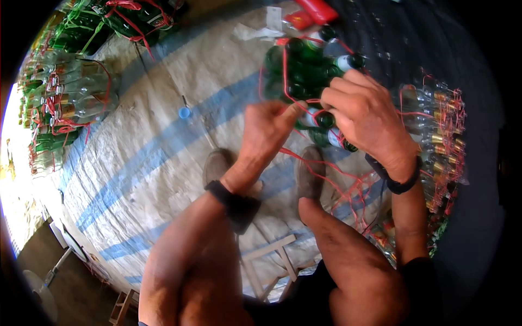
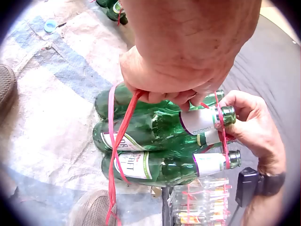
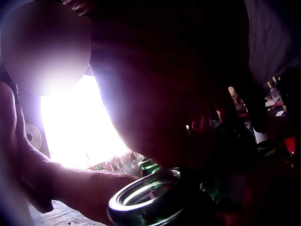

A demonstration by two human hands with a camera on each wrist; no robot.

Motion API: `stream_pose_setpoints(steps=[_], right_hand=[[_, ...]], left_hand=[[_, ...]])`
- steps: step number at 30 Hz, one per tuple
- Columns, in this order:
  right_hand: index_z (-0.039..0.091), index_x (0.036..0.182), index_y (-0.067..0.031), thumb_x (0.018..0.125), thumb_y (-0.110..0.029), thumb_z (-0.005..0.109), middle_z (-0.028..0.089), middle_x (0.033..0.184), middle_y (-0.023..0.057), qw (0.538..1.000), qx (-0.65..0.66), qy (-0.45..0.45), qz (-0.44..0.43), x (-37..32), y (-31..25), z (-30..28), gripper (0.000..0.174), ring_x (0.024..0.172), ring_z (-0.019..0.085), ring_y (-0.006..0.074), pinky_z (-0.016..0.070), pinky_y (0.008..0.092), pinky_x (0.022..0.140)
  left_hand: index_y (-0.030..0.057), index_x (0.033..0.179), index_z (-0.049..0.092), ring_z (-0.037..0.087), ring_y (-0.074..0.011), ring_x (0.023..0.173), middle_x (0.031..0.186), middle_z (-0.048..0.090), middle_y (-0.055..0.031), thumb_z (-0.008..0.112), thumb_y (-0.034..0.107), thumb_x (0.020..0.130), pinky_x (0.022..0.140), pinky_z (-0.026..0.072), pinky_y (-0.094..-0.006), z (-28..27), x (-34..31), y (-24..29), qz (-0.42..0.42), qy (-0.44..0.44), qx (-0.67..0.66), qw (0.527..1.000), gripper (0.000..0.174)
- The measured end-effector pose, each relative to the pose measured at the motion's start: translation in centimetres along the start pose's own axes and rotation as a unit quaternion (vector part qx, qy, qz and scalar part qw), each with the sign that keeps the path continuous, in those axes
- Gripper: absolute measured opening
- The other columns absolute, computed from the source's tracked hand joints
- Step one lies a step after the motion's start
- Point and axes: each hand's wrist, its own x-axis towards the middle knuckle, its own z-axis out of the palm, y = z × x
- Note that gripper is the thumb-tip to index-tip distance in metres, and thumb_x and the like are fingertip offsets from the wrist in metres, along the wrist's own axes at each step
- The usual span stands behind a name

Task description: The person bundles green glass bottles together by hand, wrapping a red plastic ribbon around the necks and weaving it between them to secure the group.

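A bundle of green glass bottles with white labels lies on its side on the floor sheet. Red plastic string loops round the bodies, and more string circles the necks. My left hand pinches the red string over the bottles, its fingertips partly hidden behind the hand in the left wrist view. At the necks, my right hand has its fingers curled on the string beside the bottle mouths, as the left wrist view also shows its thumb there. A bottle mouth looms close in the dark right wrist view.
Tied clear bottles stand at left, with another tied group at right. Loose red string trails by my right shoe. A blue cap lies on the striped sheet. A red object sits beyond the bundle.
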Motion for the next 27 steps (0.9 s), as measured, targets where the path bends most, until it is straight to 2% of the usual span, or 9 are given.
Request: stream_pose_setpoints(steps=[3, 8, 11, 14, 20, 21, 22, 27], right_hand=[[0.065, 0.085, -0.0062, 0.080, -0.008, 0.079, 0.060, 0.090, 0.0084, 1.000, -0.001, 0.018, 0.017, 0.0, 0.2, -0.9, 0.015, 0.091, 0.061, 0.0322, 0.0526, 0.0467, 0.080], [0.063, 0.082, -0.0071, 0.077, -0.006, 0.080, 0.059, 0.088, 0.0072, 0.998, -0.009, 0.059, 0.013, -0.1, 0.3, -0.6, 0.018, 0.090, 0.061, 0.0310, 0.0493, 0.0448, 0.079], [0.062, 0.080, -0.0072, 0.076, -0.005, 0.080, 0.060, 0.087, 0.0068, 0.996, -0.018, 0.087, 0.023, -0.3, 0.9, -0.7, 0.018, 0.090, 0.061, 0.0307, 0.0482, 0.0438, 0.078], [0.061, 0.079, -0.0066, 0.076, -0.006, 0.080, 0.061, 0.088, 0.0068, 0.995, -0.026, 0.086, 0.033, -0.3, 1.3, -1.0, 0.019, 0.090, 0.061, 0.0306, 0.0485, 0.0439, 0.078], [0.063, 0.084, -0.0042, 0.081, -0.006, 0.081, 0.061, 0.086, 0.0093, 0.992, -0.011, 0.118, 0.051, -0.3, 2.5, -1.4, 0.019, 0.083, 0.064, 0.0341, 0.0508, 0.0453, 0.074], [0.063, 0.085, -0.0031, 0.083, -0.005, 0.080, 0.062, 0.086, 0.0106, 0.990, 0.027, 0.112, 0.083, -0.3, 2.5, -1.3, 0.018, 0.081, 0.065, 0.0353, 0.0515, 0.0452, 0.072], [0.063, 0.086, -0.0021, 0.085, -0.005, 0.080, 0.063, 0.086, 0.0118, 0.986, 0.065, 0.106, 0.114, -0.3, 2.5, -1.2, 0.017, 0.079, 0.066, 0.0365, 0.0521, 0.0450, 0.071], [0.064, 0.092, -0.0013, 0.090, -0.003, 0.076, 0.067, 0.088, 0.0145, 0.983, 0.070, 0.110, 0.129, 0.1, 2.5, -1.2, 0.013, 0.078, 0.069, 0.0380, 0.0531, 0.0448, 0.070]], left_hand=[[-0.0009, 0.100, 0.086, 0.051, -0.0036, 0.070, 0.075, 0.066, 0.0075, 0.076, 0.031, 0.103, 0.060, 0.0406, -0.0287, 0.6, -0.3, 0.3, 0.008, 0.003, -0.021, 1.000, 0.034], [0.0002, 0.105, 0.086, 0.056, -0.0048, 0.079, 0.084, 0.073, 0.0041, 0.075, 0.031, 0.105, 0.069, 0.0467, -0.0272, 0.8, -0.7, 0.9, 0.034, -0.004, -0.055, 0.998, 0.033], [0.0007, 0.103, 0.086, 0.056, -0.0044, 0.077, 0.081, 0.072, 0.0050, 0.073, 0.029, 0.106, 0.068, 0.0456, -0.0270, 1.2, -0.5, 0.1, 0.070, 0.003, -0.077, 0.995, 0.031], [0.0007, 0.102, 0.085, 0.055, -0.0037, 0.077, 0.081, 0.072, 0.0055, 0.073, 0.028, 0.106, 0.067, 0.0453, -0.0268, 0.7, -0.7, 0.8, 0.036, -0.009, -0.046, 0.998, 0.030], [0.0004, 0.104, 0.083, 0.057, -0.0032, 0.079, 0.086, 0.074, 0.0049, 0.073, 0.024, 0.107, 0.068, 0.0464, -0.0261, 1.1, -0.9, 0.9, 0.049, -0.013, -0.047, 0.998, 0.026], [0.0004, 0.104, 0.083, 0.057, -0.0032, 0.079, 0.086, 0.074, 0.0049, 0.073, 0.024, 0.107, 0.068, 0.0464, -0.0261, 1.2, -0.9, 0.7, 0.051, -0.014, -0.048, 0.997, 0.026], [-0.0002, 0.105, 0.083, 0.059, -0.0033, 0.080, 0.088, 0.075, 0.0043, 0.073, 0.022, 0.107, 0.069, 0.0475, -0.0258, 1.2, -1.0, 0.6, 0.057, -0.014, -0.056, 0.997, 0.025], [-0.0019, 0.110, 0.081, 0.063, -0.0041, 0.085, 0.094, 0.078, 0.0017, 0.071, 0.020, 0.108, 0.075, 0.0515, -0.0251, 1.1, -0.9, 0.6, 0.059, -0.026, -0.076, 0.995, 0.024]])
